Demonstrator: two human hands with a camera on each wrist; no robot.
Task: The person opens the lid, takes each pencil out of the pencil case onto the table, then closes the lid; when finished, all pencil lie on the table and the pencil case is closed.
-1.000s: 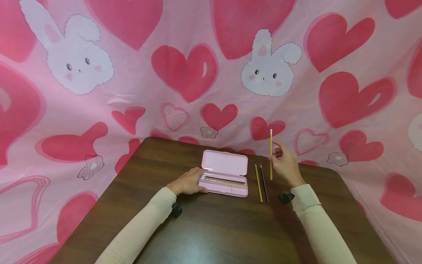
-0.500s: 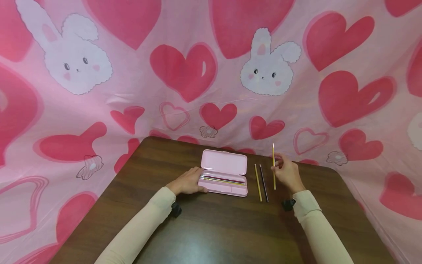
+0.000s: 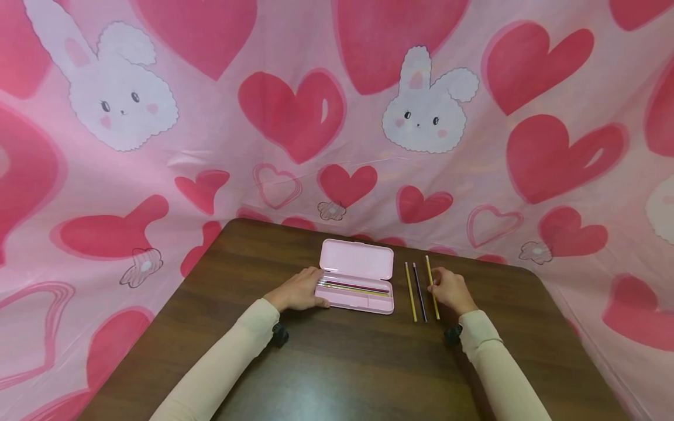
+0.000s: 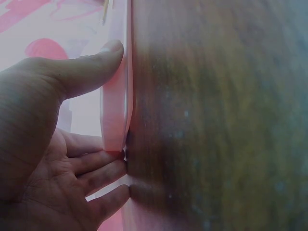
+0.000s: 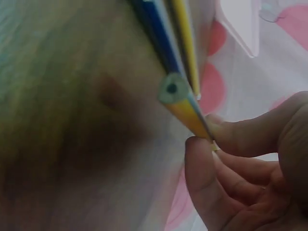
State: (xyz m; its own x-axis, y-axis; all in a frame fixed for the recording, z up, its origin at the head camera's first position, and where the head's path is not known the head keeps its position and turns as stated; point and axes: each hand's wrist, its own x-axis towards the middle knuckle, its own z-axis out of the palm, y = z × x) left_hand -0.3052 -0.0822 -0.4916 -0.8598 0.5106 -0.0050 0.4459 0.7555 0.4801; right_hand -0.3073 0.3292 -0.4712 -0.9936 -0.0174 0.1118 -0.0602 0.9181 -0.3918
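A pink pencil case (image 3: 355, 260) lies with its lid up, several pencils (image 3: 358, 286) in its long compartment. My left hand (image 3: 297, 289) grips the case's left end; in the left wrist view the thumb (image 4: 94, 70) lies along the front wall and the fingers reach round the end. To the right, my right hand (image 3: 451, 290) pinches a yellow pencil (image 3: 429, 273) between thumb and fingertips, low over the table, its unsharpened end toward the right wrist camera. Beside it lie a dark blue pencil (image 3: 419, 292) and another yellow pencil (image 3: 410, 292), roughly parallel.
The brown wooden table (image 3: 316, 374) has a rounded far edge. Behind it hangs a pink cloth (image 3: 368, 140) printed with hearts and rabbits. A small dividing wall splits the front compartment of the case.
The right hand has brought the yellow pencil down from above the table's far side to beside the other two. The left hand has stayed on the case.
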